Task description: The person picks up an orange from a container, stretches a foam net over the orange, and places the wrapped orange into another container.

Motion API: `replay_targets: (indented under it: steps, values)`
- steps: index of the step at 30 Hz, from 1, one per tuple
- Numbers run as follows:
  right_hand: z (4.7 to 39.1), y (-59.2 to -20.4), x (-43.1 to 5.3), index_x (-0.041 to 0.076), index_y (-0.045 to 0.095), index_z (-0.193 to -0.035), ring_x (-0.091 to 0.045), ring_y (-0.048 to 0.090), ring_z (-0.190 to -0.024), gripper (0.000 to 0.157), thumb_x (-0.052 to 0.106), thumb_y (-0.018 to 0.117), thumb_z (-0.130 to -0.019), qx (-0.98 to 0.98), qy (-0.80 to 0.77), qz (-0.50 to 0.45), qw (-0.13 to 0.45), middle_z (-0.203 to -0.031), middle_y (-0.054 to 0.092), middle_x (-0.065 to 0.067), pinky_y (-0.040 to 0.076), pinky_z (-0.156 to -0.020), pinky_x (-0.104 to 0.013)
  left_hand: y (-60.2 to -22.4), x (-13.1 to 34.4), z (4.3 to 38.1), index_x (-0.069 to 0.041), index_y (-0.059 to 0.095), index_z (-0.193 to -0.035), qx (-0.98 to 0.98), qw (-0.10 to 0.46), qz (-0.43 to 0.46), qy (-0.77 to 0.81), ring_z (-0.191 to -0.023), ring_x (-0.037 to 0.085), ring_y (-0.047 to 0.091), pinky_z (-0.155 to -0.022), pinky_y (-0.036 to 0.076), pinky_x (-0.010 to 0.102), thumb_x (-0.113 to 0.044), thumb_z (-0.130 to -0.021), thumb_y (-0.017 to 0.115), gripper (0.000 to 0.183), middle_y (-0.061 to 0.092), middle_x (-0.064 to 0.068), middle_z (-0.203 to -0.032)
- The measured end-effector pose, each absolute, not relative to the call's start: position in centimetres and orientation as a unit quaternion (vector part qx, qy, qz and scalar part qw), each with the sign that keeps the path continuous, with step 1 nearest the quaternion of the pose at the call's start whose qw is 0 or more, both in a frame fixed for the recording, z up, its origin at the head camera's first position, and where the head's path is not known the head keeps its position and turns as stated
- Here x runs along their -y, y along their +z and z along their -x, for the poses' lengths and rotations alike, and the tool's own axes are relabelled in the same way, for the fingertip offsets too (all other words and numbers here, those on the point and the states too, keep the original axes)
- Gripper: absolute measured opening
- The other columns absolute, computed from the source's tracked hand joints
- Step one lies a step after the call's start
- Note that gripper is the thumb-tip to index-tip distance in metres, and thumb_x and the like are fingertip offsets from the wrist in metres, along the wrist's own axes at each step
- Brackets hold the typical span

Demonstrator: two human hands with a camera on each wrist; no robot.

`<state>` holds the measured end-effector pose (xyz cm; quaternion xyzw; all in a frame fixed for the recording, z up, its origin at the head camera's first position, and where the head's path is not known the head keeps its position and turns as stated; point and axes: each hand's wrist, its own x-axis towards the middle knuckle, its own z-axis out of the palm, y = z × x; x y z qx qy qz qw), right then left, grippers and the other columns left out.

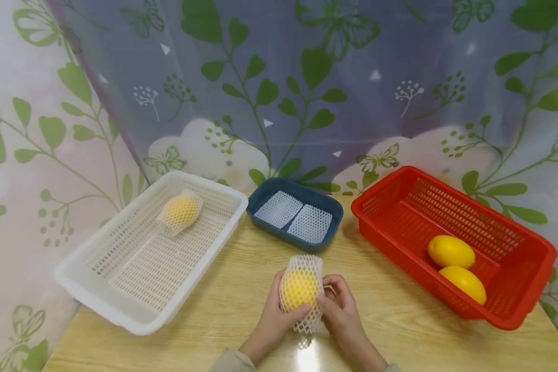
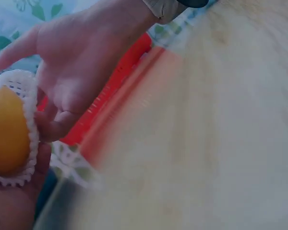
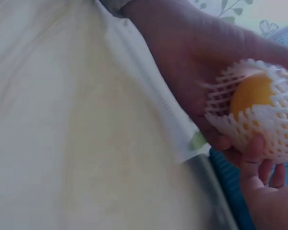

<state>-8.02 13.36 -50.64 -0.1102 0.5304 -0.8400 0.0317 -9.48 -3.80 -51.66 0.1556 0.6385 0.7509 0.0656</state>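
Observation:
A yellow lemon-like fruit (image 1: 300, 288) sits inside a white foam net sleeve (image 1: 309, 321), held above the table in front of me. My left hand (image 1: 275, 316) grips the fruit through the net, thumb across its near side. My right hand (image 1: 343, 310) pinches the net's right edge between thumb and fingers. In the left wrist view, the net's opening leaves part of the fruit (image 2: 7, 132) bare, beside the right hand (image 2: 79, 67). The right wrist view shows the left hand (image 3: 182, 57) round the netted fruit (image 3: 253, 95).
At left stands a white basket (image 1: 204, 261) with one netted fruit (image 1: 181, 211) in it. A dark blue tray (image 1: 279, 235) at the back holds flat foam nets (image 1: 310, 223). The red basket (image 1: 400, 253) at right holds two bare yellow fruits (image 1: 451, 251). A patterned curtain (image 1: 279, 103) hangs behind the table.

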Motion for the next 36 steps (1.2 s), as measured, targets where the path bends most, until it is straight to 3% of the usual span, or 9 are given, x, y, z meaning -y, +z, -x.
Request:
replay_targets:
  steps: [5, 11, 16, 20, 25, 31, 36]
  values:
    - [8.3, -48.9, -13.7, 0.007, 0.049, -0.112, -0.013, 0.061, -0.095, 0.013, 0.005, 0.040, -0.103, -0.536, -0.831, 0.147, 0.030, -0.112, 0.051, -0.003, 0.055, -0.077, -0.030, -49.4, 4.1, 9.6, -0.013, 0.043, -0.140, -0.644, 0.078, -0.126, 0.751, -0.109, 0.025, 0.058, -0.091, 0.052, 0.037, -0.012, -0.080, 0.078, 0.070, 0.055, 0.012, -0.125]
    - [9.4, -46.8, -13.2, -0.003, 0.054, -0.098, -0.018, 0.058, -0.077, 0.012, 0.007, 0.049, -0.102, -0.658, -0.739, 0.136, -0.054, -0.087, 0.058, -0.008, 0.052, -0.071, -0.029, -46.6, 5.5, 9.5, -0.010, 0.042, -0.142, -0.625, 0.121, -0.108, 0.763, -0.104, 0.025, 0.061, -0.088, 0.053, 0.038, -0.013, -0.082, 0.075, 0.068, 0.058, 0.013, -0.118]
    - [10.8, -45.6, -12.3, 0.000, 0.060, -0.090, -0.022, 0.057, -0.072, 0.010, -0.001, 0.054, -0.098, -0.712, -0.670, 0.166, -0.128, -0.081, 0.060, -0.015, 0.051, -0.066, -0.029, -45.0, 7.2, 9.0, -0.005, 0.039, -0.144, -0.613, 0.152, -0.092, 0.770, -0.102, 0.024, 0.062, -0.089, 0.053, 0.036, -0.011, -0.084, 0.072, 0.069, 0.058, 0.013, -0.117]
    - [12.4, -45.1, -11.1, 0.007, 0.063, -0.089, -0.017, 0.056, -0.068, 0.013, -0.006, 0.060, -0.092, -0.737, -0.613, 0.206, -0.196, -0.077, 0.061, -0.009, 0.048, -0.061, -0.028, -43.7, 8.7, 8.5, 0.001, 0.037, -0.144, -0.628, 0.156, -0.091, 0.757, -0.098, 0.025, 0.063, -0.086, 0.054, 0.035, -0.012, -0.084, 0.073, 0.072, 0.060, 0.013, -0.113]
    - [14.6, -44.5, -9.0, 0.009, 0.064, -0.088, -0.012, 0.051, -0.066, 0.009, 0.000, 0.065, -0.090, -0.771, -0.535, 0.220, -0.268, -0.076, 0.058, 0.001, 0.045, -0.057, -0.025, -41.8, 10.9, 8.2, 0.002, 0.037, -0.141, -0.648, 0.159, -0.096, 0.739, -0.097, 0.025, 0.062, -0.083, 0.055, 0.036, -0.012, -0.084, 0.075, 0.070, 0.060, 0.014, -0.109]
    - [16.2, -43.3, -6.1, 0.011, 0.062, -0.086, -0.014, 0.051, -0.069, 0.009, 0.016, 0.065, -0.093, -0.823, -0.462, 0.180, -0.277, -0.078, 0.057, 0.001, 0.044, -0.061, -0.026, -39.1, 13.5, 8.0, 0.000, 0.035, -0.144, -0.687, 0.168, -0.123, 0.696, -0.100, 0.027, 0.062, -0.083, 0.055, 0.037, -0.013, -0.087, 0.072, 0.069, 0.059, 0.017, -0.113]
    - [17.5, -42.6, -3.7, 0.010, 0.059, -0.091, -0.017, 0.053, -0.076, 0.018, 0.027, 0.061, -0.094, -0.857, -0.408, 0.167, -0.267, -0.083, 0.056, 0.000, 0.043, -0.065, -0.031, -37.1, 15.4, 8.3, -0.005, 0.038, -0.142, -0.712, 0.156, -0.144, 0.669, -0.099, 0.031, 0.063, -0.081, 0.056, 0.041, -0.012, -0.089, 0.071, 0.063, 0.057, 0.021, -0.116]
